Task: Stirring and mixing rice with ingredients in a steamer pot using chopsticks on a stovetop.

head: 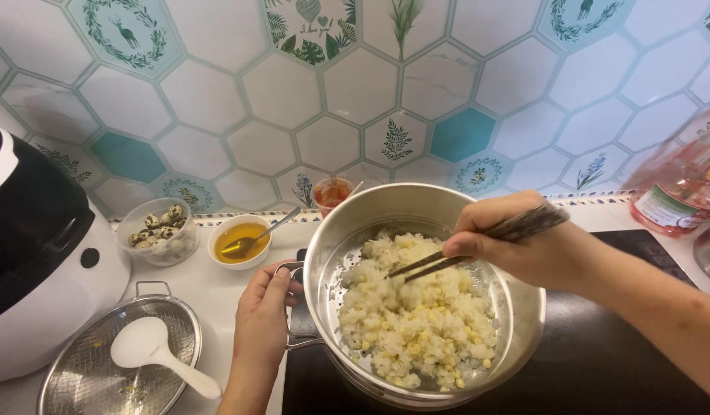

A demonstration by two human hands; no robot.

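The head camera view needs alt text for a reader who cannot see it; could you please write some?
A right hand stirs rice in a steel pot with chopsticks, while the left hand grips the pot handle. Left of it lie a strainer with a white spoon and a bowl of speckled eggs.

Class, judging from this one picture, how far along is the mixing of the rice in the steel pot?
Done: white rice and yellow corn kernels already sit in the round steel pot. In hand: the left hand grips the pot handle while the right hand works dark chopsticks into the rice. Left: the corn lies mostly at the near side, and the small white bowl of yellow liquid stands apart.
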